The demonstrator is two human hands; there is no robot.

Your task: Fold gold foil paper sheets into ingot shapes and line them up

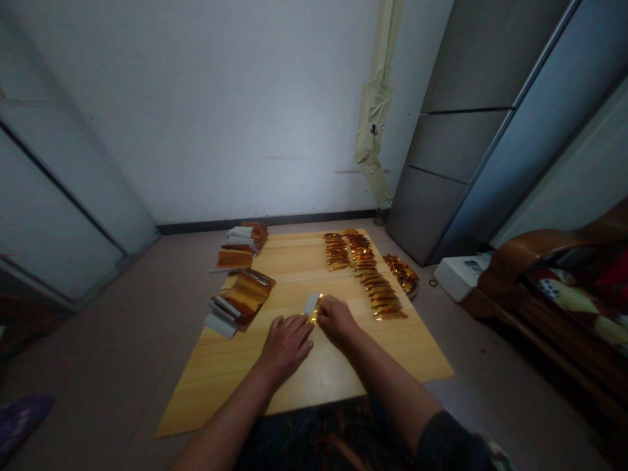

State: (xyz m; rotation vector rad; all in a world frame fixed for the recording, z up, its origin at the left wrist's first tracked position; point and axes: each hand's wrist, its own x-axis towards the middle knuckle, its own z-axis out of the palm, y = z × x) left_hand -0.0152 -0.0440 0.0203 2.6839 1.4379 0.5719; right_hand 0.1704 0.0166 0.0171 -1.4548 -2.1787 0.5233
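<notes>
A small sheet of gold foil paper, with a pale grey patch and a shiny gold edge, lies on the wooden table board between my two hands. My right hand is closed on its right side, with the fingers curled in a pinch. My left hand rests on the board, its fingertips holding the sheet's lower left edge and its thumb nearer to me. Fingers cover part of the sheet, so its full shape is hidden. Left of my hands are stacks of gold foil paper sheets, some showing grey sides.
Rows of folded gold foil pieces line the board's right side. Beyond its right edge, a container holds more gold pieces. A refrigerator, a white box and a wooden seat stand to the right.
</notes>
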